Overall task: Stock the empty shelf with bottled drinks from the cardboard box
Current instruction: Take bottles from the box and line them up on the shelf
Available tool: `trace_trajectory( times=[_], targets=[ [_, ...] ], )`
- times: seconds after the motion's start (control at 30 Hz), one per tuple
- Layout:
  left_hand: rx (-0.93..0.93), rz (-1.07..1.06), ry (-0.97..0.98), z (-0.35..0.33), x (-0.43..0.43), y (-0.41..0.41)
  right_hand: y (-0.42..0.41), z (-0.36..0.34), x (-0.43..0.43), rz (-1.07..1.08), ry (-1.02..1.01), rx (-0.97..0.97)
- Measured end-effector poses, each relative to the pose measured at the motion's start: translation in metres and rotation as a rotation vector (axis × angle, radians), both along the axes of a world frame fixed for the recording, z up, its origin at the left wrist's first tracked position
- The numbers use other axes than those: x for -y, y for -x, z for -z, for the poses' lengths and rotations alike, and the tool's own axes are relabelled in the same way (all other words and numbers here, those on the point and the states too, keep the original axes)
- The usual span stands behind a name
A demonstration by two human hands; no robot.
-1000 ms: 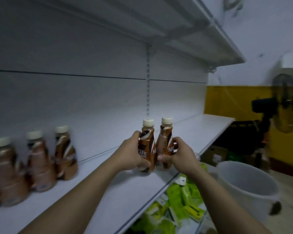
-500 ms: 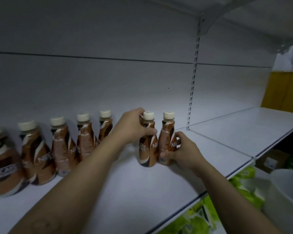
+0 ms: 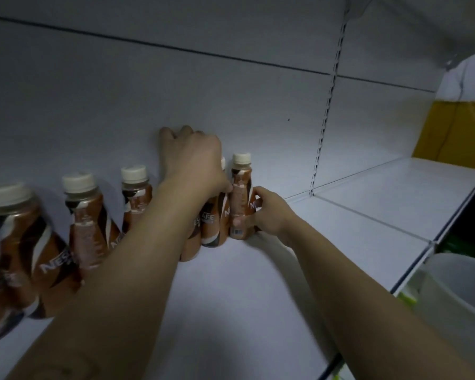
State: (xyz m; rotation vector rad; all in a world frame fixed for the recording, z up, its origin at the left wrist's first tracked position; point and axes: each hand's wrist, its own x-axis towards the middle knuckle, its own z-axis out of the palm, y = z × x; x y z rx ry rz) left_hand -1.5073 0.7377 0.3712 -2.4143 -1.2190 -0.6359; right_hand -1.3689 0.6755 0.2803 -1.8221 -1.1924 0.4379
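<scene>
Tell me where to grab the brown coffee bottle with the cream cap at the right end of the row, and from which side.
Grip the brown coffee bottle around its narrow waist, from the open right side, as the right hand does. It stands upright, a neighbouring bottle blocks its left, and the back wall stands behind it.

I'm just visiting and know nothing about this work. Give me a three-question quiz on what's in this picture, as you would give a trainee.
1. True or false: the right hand holds the bottle at the right end of the row.
2. Where does that bottle stand?
A. In the white bucket
B. On the shelf, near the back panel
C. On the floor
3. Fill in: the caps on the bottles are ____ in colour.

Key
1. True. The fingers wrap its lower body, while the left hand covers the bottle beside it.
2. B
3. Cream (off-white)
</scene>
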Motion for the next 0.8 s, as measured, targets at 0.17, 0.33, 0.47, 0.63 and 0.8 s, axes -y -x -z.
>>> trace_trajectory(
  times=[0.17,0.33,0.47,0.63,0.8],
  targets=[
    [0.075,-0.053,-0.015,0.008,-0.004,-0.006,0.000,0.020,-0.008,0.020,-0.101,-0.059],
    [0.105,-0.079,-0.028,0.011,-0.005,-0.009,0.002,0.027,0.003,0.049,-0.211,-0.087],
    [0.126,-0.089,-0.022,0.013,-0.005,-0.008,0.006,0.023,0.008,0.081,-0.210,0.017],
    [0.153,-0.086,-0.056,0.016,-0.002,-0.008,0.017,0.019,0.014,0.076,-0.200,0.050],
    [0.065,-0.076,-0.084,0.015,0.008,0.001,0.020,0.010,0.032,0.109,-0.030,0.109]
  ],
)
